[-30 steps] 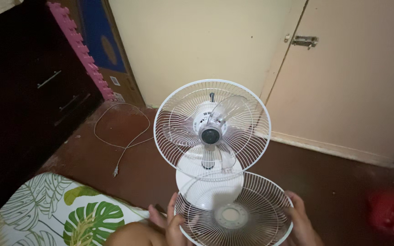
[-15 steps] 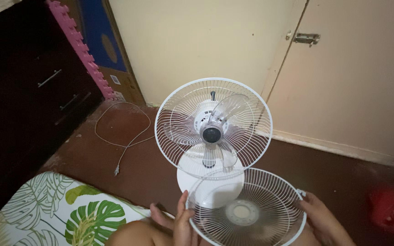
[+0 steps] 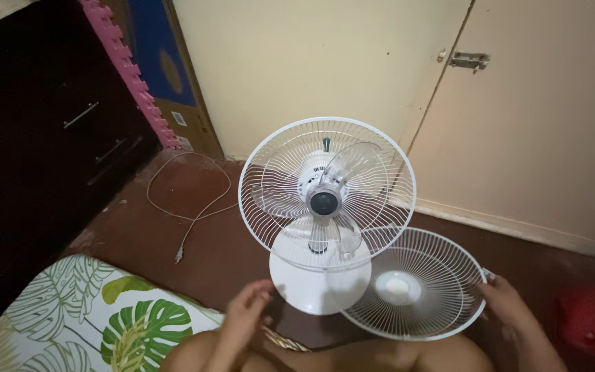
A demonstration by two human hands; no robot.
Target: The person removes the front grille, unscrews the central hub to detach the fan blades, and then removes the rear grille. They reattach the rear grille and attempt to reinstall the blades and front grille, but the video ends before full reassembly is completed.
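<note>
Where fan (image 3: 325, 207) stands; reddish floor (image 3: 194, 255).

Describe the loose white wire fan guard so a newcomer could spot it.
Find the white desk fan standing on the reddish-brown floor. Right of its round base lies the loose white wire fan guard, its rim in the right hand. Unlike the mounted rear grille, it carries no blades.

A single head-worn camera looks steeply down and forward from close above the fan (image 3: 326, 196). It faces the floor (image 3: 139, 234) and a wall. The dim left side is hard to read.
</note>
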